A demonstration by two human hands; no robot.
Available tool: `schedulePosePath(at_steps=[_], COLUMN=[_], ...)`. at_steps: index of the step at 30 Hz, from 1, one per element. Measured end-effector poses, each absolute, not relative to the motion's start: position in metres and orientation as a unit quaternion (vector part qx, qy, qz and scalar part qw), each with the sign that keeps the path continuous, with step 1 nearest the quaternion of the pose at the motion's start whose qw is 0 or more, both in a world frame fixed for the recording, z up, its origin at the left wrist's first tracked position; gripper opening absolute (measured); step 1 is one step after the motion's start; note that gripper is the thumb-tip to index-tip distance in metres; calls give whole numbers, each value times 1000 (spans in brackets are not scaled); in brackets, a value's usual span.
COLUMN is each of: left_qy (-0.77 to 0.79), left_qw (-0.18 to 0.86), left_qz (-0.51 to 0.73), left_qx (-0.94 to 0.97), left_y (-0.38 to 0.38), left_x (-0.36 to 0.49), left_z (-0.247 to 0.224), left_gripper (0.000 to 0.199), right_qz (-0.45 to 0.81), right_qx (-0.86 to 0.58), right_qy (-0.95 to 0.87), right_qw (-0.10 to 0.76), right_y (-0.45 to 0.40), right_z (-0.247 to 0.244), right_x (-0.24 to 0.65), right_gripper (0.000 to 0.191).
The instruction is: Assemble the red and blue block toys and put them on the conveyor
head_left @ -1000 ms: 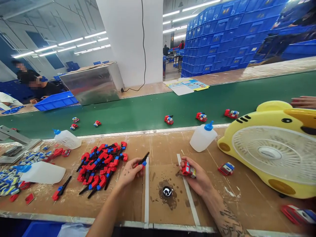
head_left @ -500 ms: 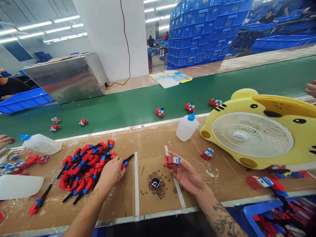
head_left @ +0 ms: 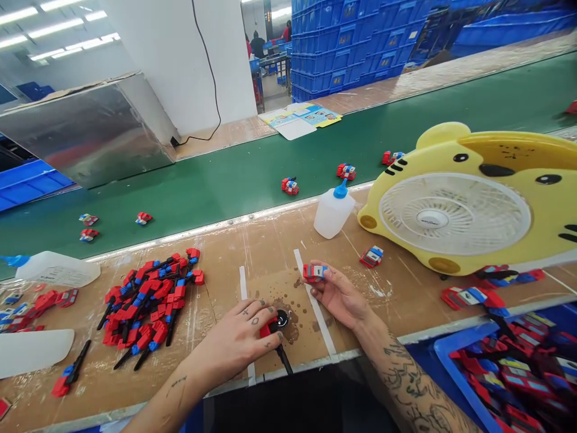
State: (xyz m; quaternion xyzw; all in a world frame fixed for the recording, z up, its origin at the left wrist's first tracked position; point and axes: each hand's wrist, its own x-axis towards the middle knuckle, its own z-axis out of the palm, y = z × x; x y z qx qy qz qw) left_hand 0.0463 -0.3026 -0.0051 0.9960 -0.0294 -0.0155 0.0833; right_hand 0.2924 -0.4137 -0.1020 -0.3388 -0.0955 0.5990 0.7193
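Note:
My left hand (head_left: pixel 241 334) is closed around a red toy part with a black rod (head_left: pixel 283 361), much of it hidden under the fingers. It is right beside a small round dish of dark liquid (head_left: pixel 282 319) on the cardboard, which has wet spots around it. Between thumb and fingers, my right hand (head_left: pixel 345 297) pinches a small red, white and blue toy piece (head_left: pixel 314 273) above a white tape strip. To the left lies a pile of red, blue and black toy parts (head_left: pixel 148 300).
A white squeeze bottle (head_left: pixel 334 213) with a blue cap stands near the yellow fan (head_left: pixel 451 210). Toy pieces lie on the green conveyor belt (head_left: pixel 216 186). A blue bin (head_left: pixel 460 373) of toy assemblies is at lower right. Another bottle (head_left: pixel 58 269) lies at left.
My left hand has come from the pile's edge to the dish, bringing a red and black part along. My right hand still holds its toy piece. The camera view has tilted down somewhat.

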Motion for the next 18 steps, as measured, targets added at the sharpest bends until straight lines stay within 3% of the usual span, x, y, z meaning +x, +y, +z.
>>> schedulePosePath(at_steps=[7, 11, 14, 18], left_qy=[-63, -58, 9, 194], left_qw=[20, 47, 162, 437], left_qz=[28, 31, 67, 181], left_qx=[997, 997, 985, 859], left_y=[-305, -304, -299, -295], left_x=[48, 46, 40, 36], left_z=[-13, -12, -16, -32], left_gripper=[20, 26, 36, 32], right_qz=[591, 580, 570, 560], right_qx=[-339, -345, -349, -378], right_qy=[-82, -96, -128, -199], right_qw=[727, 732, 733, 710], right_y=[-415, -415, -416, -415], right_z=[-104, -100, -94, -87], right_x=[293, 291, 287, 273], right_gripper=[44, 47, 50, 58])
